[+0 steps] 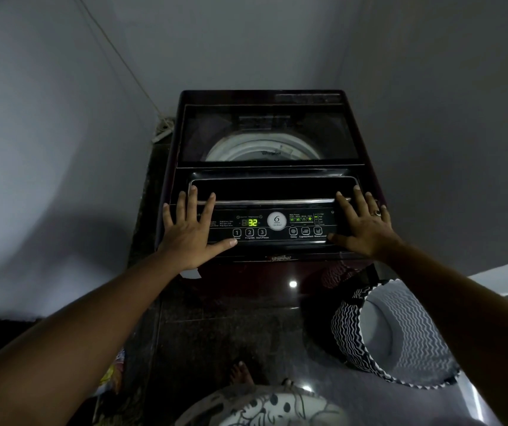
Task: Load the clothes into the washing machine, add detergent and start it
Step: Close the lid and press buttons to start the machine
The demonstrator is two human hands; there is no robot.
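Dark maroon washing machine, lid closed

Washer display reads 32; lid says Whirlpool.

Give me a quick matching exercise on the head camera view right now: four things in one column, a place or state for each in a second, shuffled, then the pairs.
1. display
2. laundry basket
3. left hand
4. right hand

A. wears a ring, flat on the right end of the control panel
B. on the floor, right of the washing machine
C. lit green, reading 32
D. flat on the panel's left end, thumb by the Power button

Pairs: 1-C, 2-B, 3-D, 4-A
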